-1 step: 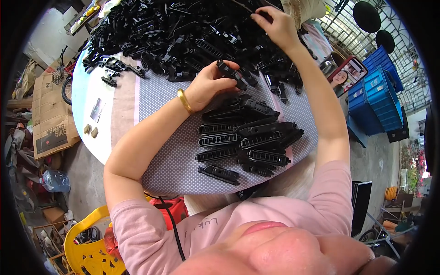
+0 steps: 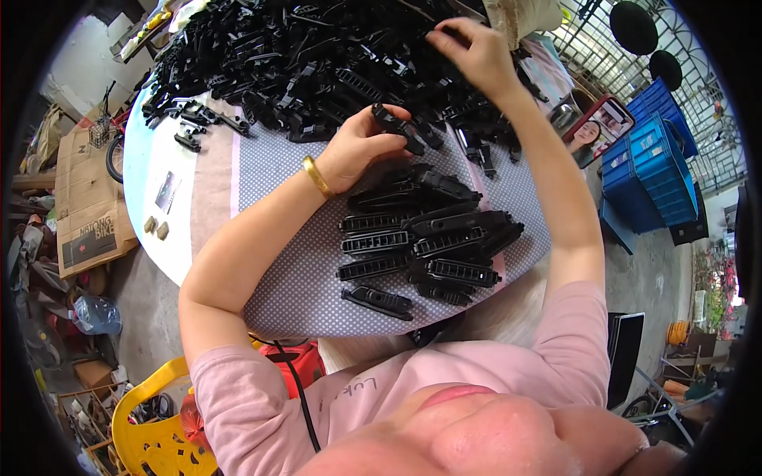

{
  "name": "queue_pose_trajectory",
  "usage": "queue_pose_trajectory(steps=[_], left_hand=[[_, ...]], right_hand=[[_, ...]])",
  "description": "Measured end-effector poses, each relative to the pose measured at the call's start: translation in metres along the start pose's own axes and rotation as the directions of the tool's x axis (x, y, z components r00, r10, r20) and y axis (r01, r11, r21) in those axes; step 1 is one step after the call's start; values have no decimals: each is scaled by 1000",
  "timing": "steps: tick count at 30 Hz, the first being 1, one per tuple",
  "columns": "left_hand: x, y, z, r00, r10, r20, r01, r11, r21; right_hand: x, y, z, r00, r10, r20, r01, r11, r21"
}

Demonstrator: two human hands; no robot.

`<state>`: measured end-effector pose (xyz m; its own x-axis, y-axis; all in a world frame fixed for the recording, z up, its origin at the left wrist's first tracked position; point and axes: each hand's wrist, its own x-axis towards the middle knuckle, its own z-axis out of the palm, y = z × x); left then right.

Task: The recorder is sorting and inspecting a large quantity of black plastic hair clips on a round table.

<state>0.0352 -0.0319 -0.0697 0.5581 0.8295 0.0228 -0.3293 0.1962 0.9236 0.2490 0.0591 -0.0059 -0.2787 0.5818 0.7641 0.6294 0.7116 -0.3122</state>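
My left hand [image 2: 357,153], with a gold bangle on the wrist, grips a narrow black plastic part [image 2: 397,129] between thumb and fingers. Over the far right of a big heap of black plastic parts [image 2: 270,63], my right hand [image 2: 480,59] is raised with thumb and forefinger close together. Whatever may be between those fingertips is lost against the dark heap. Nearer me, below my left hand, lies a group of long black slotted parts [image 2: 452,240], stacked loosely side by side. One single part [image 2: 377,301] rests at the table's near edge.
The round table [image 2: 278,293] has a dotted cloth. Small black pieces [image 2: 189,131] and two small stones [image 2: 157,228] lie at its left. A phone [image 2: 599,131] stands at the right, before blue crates [image 2: 647,170]. A yellow chair [image 2: 151,420] is at lower left.
My right hand has come slightly down toward me over the heap. My left hand stays nearly still, keeping hold of the black plastic part.
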Motion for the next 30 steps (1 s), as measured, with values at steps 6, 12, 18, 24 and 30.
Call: queue_pose_trajectory(steps=[6,12,18,24,30], left_hand=[[-4,-2,2,998,24,-53,-25,1000,-7],[4,-10,-6,990,137,18,-134,985,-106],[2,-7,-3,984,171,-54,-177,976,-125],[-1,9,8,936,269,-226,-243,960,138],[1,11,7,913,313,-263,-274,946,175]], right_hand=[[-48,-73,5,975,-118,190,108,992,60],[-51,-76,-2,942,-117,315,35,967,254],[-57,-63,1,954,-258,155,215,944,250],[-55,-62,-1,986,-79,146,40,966,255],[-57,-60,-4,959,129,252,-228,879,419]])
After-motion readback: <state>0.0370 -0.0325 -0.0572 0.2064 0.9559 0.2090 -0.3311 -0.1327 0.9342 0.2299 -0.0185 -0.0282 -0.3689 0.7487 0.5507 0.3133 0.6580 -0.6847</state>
